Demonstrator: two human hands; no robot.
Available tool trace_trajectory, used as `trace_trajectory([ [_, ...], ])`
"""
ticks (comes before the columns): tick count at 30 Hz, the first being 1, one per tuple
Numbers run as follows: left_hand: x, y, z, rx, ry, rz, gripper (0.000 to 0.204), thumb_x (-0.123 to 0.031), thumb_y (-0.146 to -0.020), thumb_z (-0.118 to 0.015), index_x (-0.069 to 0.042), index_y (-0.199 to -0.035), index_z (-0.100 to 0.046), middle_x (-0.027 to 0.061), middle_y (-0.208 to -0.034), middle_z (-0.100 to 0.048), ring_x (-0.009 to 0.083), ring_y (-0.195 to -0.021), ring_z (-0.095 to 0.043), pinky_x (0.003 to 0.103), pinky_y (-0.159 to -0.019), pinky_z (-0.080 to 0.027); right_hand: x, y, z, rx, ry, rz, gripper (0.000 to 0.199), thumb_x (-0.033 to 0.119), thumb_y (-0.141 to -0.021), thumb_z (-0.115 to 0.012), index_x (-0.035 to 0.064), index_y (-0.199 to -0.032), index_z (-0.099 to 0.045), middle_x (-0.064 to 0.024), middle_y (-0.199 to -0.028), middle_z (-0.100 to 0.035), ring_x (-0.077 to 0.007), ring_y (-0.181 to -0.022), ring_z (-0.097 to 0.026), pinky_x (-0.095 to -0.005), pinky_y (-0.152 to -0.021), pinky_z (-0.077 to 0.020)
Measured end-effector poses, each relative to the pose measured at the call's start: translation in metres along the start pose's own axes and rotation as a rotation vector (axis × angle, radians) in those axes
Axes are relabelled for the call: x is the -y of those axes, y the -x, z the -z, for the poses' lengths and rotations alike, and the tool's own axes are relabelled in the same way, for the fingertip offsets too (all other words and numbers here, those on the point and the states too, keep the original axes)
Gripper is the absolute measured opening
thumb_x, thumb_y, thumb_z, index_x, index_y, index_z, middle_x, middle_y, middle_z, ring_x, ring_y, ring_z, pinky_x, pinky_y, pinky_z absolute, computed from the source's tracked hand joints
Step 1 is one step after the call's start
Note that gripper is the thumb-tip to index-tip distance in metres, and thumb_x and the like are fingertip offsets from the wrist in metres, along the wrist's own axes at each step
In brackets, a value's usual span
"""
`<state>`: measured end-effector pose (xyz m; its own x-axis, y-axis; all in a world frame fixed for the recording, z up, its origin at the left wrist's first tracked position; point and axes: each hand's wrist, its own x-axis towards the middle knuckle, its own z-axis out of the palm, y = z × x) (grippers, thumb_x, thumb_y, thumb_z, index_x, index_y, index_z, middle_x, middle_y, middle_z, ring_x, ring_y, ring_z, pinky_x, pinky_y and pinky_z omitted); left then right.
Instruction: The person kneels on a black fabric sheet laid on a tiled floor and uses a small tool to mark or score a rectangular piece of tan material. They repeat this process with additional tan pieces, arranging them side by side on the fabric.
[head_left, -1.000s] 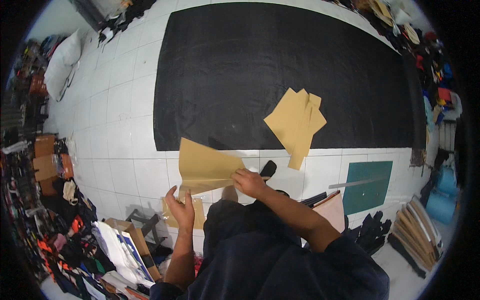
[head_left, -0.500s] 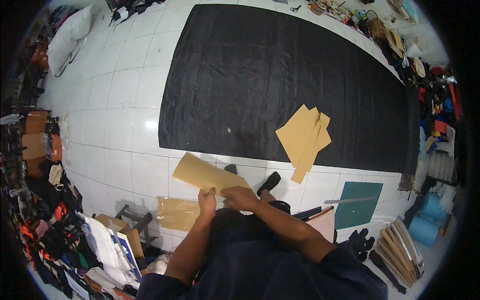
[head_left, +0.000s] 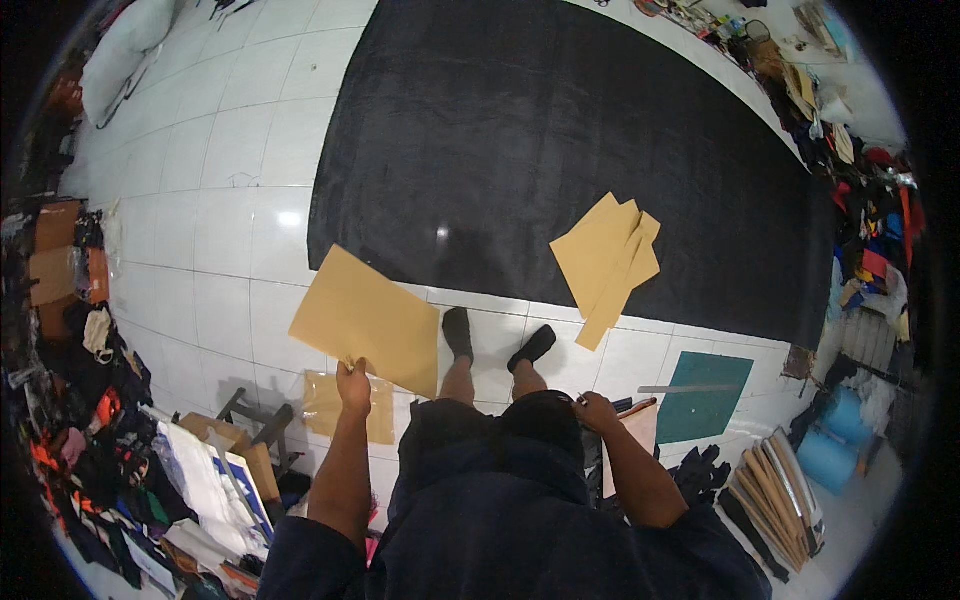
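My left hand grips the near edge of a large tan paperboard sheet, fingers closed on it. The sheet hangs flat in front of my feet, its far corner over the near edge of the black fabric. Below it on the floor lies a brown plastic-wrapped packet, partly covered by my arm. At the right side of my shorts is my right hand, its fingers curled; a small pale bit shows at the fingertips, too small to name. Several tan paperboard pieces overlap on the fabric.
A green cutting mat with a metal ruler across it lies to my right. Rolls and tubes stand beyond it. A dark stool and cardboard box are at left, with piled goods along both sides.
My right hand has let go of the paperboard and moved right to my hip. The sheet, bent between both hands before, now lies open and flat, held by my left hand farther left.
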<state>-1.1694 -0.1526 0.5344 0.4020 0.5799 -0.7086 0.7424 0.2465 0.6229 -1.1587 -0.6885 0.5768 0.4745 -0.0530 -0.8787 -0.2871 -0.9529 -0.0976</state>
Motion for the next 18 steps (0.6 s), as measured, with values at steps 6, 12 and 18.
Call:
trace_trajectory([
  [6, 0.021, -0.001, 0.034, -0.040, 0.054, 0.051, 0.021, -0.005, -0.096, -0.060, 0.002, -0.116, -0.058, 0.0097, -0.109, -0.067, 0.0187, -0.099, -0.062, 0.033, -0.088, -0.048, 0.048, 0.010, 0.006, -0.013, -0.300, 0.015, 0.045, 0.045, -0.093, -0.065, 0.0039, -0.109, -0.068, -0.0220, -0.105, -0.072, -0.0419, -0.102, -0.068, -0.0476, -0.089, -0.0528],
  [12, 0.023, -0.011, 0.031, -0.032, 0.068, -0.136, 0.013, -0.015, -0.097, -0.064, -0.008, -0.106, -0.056, 0.0007, -0.083, -0.058, 0.0092, -0.055, -0.042, 0.026, -0.046, -0.031, 0.123, 0.011, 0.012, -0.114, -0.355, 0.240, 0.038, 0.041, -0.095, -0.064, 0.0047, -0.106, -0.065, -0.0226, -0.102, -0.071, -0.0422, -0.098, -0.067, -0.0476, -0.084, -0.0522],
  [18, 0.006, 0.002, 0.040, 0.003, 0.073, -0.133, 0.012, -0.016, -0.097, -0.064, -0.012, -0.099, -0.053, -0.0041, -0.068, -0.047, 0.0063, -0.044, -0.036, 0.025, -0.037, -0.026, 0.151, 0.013, 0.024, -0.054, -0.260, 0.292, 0.038, 0.043, -0.094, -0.065, 0.0087, -0.110, -0.062, -0.0213, -0.101, -0.070, -0.0420, -0.096, -0.068, -0.0477, -0.083, -0.0524],
])
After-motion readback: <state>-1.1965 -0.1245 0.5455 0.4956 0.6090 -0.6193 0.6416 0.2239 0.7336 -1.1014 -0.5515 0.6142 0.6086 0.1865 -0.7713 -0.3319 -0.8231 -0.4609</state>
